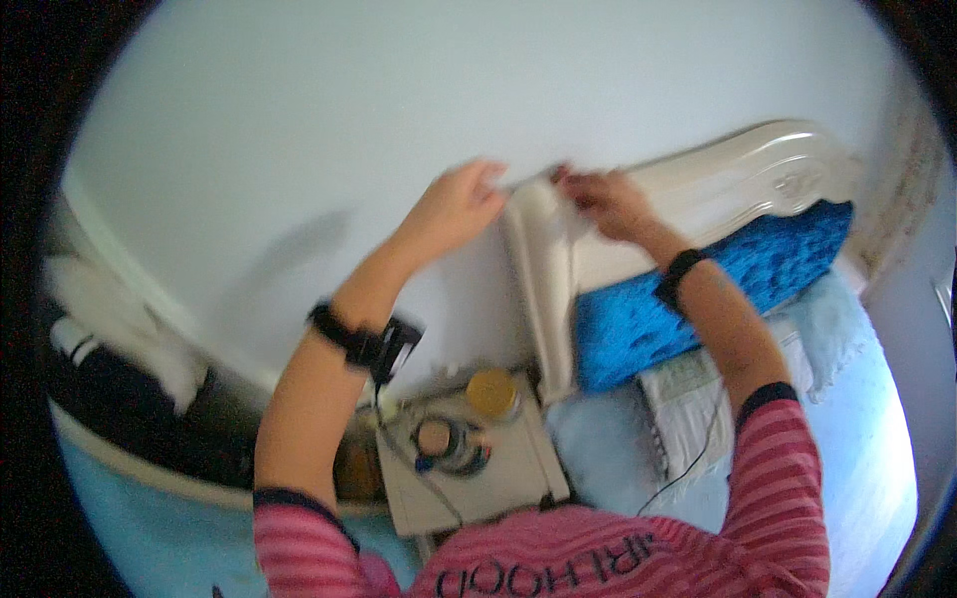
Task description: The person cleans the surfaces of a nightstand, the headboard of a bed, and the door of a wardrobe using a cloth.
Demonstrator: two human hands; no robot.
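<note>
My left hand (457,208) is raised before the pale wall (359,97), its fingers bent and blurred, just left of the headboard's end post (544,291). To the right of that post's top is my right hand (609,203), with its fingers drawn together in front of the cream headboard (703,179). A thin dark line shows between the two hands near the top of the post. Blur hides whether it is a thread held by them or an edge of the post. Both wrists carry black straps, and a small device (400,347) sits on the left one.
Below my hands stands a bedside table (419,504) bearing a yellow-lidded jar (493,394) and a cluster of small items (448,448). Blue tufted padding (643,329) lines the headboard above a light-blue bed (860,448). Cables hang near both arms. Dark and white cloth (119,321) lies at left.
</note>
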